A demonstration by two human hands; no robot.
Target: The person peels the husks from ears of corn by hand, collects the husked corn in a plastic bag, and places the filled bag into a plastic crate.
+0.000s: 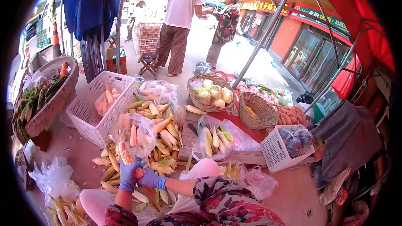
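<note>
My left hand point(129, 175), in a blue-purple glove, is wrapped round the lower part of an ear of corn point(125, 152). The ear stands nearly upright, with pinkish-white kernels showing. At its reddish lower end, my right hand point(151, 179), gloved alike, has its fingers closed against it; the fingertips are partly hidden. Husked and half-husked corn point(164, 159) lies in a heap just beyond my hands. A clear plastic bag point(144, 136) with peeled ears in it rests on that heap.
A white plastic crate point(90, 115) holds a bag of corn at the left. Beyond are a basket of cabbages point(213, 92), a second wicker basket point(256, 111) and a small white crate point(276, 152). Tent poles point(268, 29) slant across the right. People point(180, 12) stand at the back.
</note>
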